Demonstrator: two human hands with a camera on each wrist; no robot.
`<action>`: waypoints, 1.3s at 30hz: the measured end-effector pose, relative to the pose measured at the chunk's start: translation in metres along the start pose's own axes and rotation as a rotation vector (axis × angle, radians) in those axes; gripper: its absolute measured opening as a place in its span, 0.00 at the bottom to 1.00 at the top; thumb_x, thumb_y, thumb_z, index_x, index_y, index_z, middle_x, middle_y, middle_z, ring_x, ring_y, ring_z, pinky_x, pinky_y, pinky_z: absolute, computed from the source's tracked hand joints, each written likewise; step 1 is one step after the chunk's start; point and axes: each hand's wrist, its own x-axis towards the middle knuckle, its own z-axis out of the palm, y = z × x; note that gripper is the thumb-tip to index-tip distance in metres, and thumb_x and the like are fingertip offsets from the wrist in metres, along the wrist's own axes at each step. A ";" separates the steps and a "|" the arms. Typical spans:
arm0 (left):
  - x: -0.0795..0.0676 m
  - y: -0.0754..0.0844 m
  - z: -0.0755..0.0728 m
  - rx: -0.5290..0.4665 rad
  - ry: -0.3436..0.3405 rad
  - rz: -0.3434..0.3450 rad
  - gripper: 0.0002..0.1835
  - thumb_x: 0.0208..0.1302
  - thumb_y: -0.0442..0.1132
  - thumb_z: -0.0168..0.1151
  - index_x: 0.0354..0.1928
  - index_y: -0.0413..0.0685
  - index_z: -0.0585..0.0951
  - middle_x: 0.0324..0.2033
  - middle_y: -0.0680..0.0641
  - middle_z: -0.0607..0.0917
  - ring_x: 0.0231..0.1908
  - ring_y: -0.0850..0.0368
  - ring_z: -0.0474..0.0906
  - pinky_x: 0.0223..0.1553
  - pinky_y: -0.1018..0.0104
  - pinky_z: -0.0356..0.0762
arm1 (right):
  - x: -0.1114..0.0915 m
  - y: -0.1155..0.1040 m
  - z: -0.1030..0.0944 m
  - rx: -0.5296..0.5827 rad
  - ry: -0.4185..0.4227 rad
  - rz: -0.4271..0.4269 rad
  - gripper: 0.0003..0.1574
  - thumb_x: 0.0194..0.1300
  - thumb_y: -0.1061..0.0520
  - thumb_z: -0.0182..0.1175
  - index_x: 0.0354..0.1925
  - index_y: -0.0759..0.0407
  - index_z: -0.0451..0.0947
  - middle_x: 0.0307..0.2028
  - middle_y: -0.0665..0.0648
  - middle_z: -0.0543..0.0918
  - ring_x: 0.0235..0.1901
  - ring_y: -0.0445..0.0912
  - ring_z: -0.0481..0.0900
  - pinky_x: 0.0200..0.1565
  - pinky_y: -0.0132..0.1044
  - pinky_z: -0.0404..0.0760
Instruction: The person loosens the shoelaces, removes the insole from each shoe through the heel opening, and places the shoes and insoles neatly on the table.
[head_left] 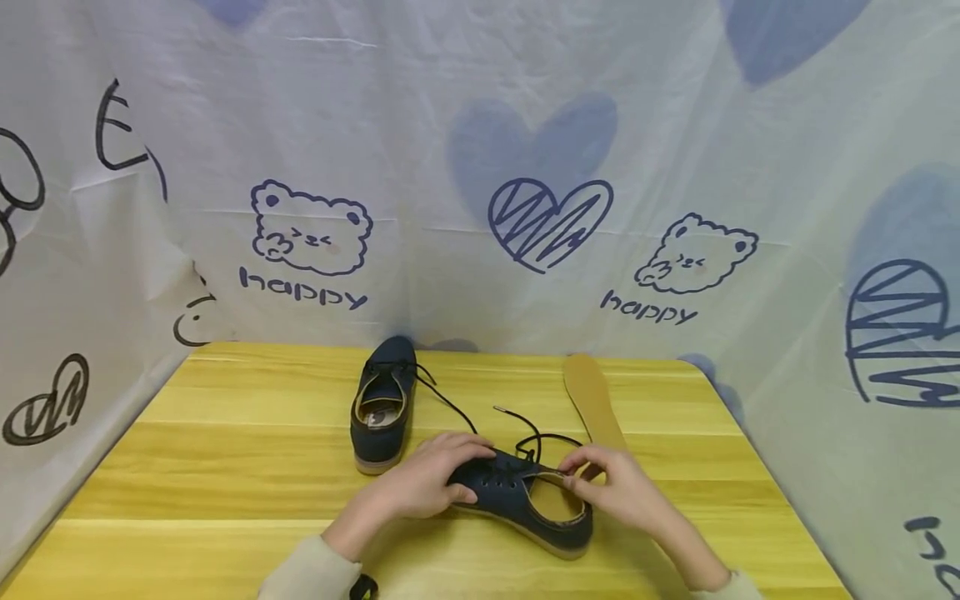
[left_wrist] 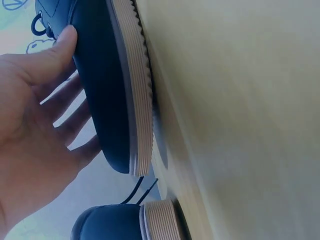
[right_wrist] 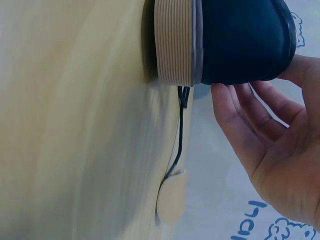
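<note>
A dark navy lace-up shoe (head_left: 498,498) with a pale ribbed sole lies on the table, toe to the left and opening facing up. My left hand (head_left: 427,475) grips its toe end, thumb on the near side and fingers over the top. At the opening's rear right, my right hand (head_left: 618,487) pinches the collar between thumb and fingers. The left wrist view shows the thumb against the upper (left_wrist: 100,100); in the right wrist view the fingers lie by the heel (right_wrist: 245,40). Its black lace (head_left: 538,437) trails loosely behind. Tan lining shows inside.
A matching navy shoe (head_left: 380,440) stands at the back left, toe away, its lace stretching right. A tan insole (head_left: 592,392) lies at the back right, partly behind my right hand. Beyond the wooden table (head_left: 247,450) hangs a printed white curtain (head_left: 420,167).
</note>
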 end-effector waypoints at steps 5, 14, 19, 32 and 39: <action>0.000 -0.005 -0.003 0.074 0.087 -0.004 0.25 0.69 0.39 0.71 0.66 0.50 0.80 0.68 0.48 0.77 0.70 0.45 0.70 0.72 0.45 0.65 | -0.001 -0.008 0.010 0.093 -0.001 0.097 0.09 0.68 0.62 0.66 0.47 0.59 0.84 0.41 0.57 0.84 0.35 0.47 0.84 0.25 0.42 0.87; -0.015 -0.003 -0.006 0.042 0.300 -0.138 0.20 0.68 0.40 0.72 0.60 0.49 0.81 0.50 0.53 0.82 0.49 0.54 0.82 0.50 0.56 0.82 | 0.003 -0.029 0.035 0.238 0.031 0.206 0.12 0.66 0.63 0.67 0.47 0.65 0.79 0.38 0.58 0.82 0.29 0.48 0.84 0.25 0.44 0.88; -0.026 0.001 -0.008 -0.116 0.341 -0.193 0.13 0.71 0.42 0.70 0.52 0.52 0.79 0.40 0.57 0.79 0.38 0.63 0.78 0.39 0.66 0.78 | 0.009 -0.036 0.048 0.317 0.023 0.219 0.14 0.68 0.61 0.66 0.49 0.67 0.77 0.41 0.59 0.80 0.29 0.47 0.84 0.26 0.45 0.88; -0.035 0.002 -0.010 -0.242 0.284 -0.251 0.15 0.69 0.55 0.70 0.37 0.54 0.78 0.29 0.57 0.80 0.29 0.62 0.76 0.30 0.67 0.76 | 0.024 -0.058 0.076 0.058 0.007 0.060 0.14 0.69 0.48 0.69 0.39 0.55 0.77 0.35 0.50 0.79 0.32 0.42 0.79 0.34 0.34 0.81; -0.031 0.003 -0.010 -0.135 0.323 -0.248 0.13 0.69 0.51 0.70 0.32 0.57 0.76 0.24 0.60 0.77 0.24 0.65 0.73 0.26 0.69 0.72 | 0.037 -0.063 0.089 -0.300 0.179 -0.035 0.19 0.66 0.48 0.71 0.26 0.45 0.71 0.29 0.44 0.71 0.26 0.36 0.68 0.28 0.30 0.70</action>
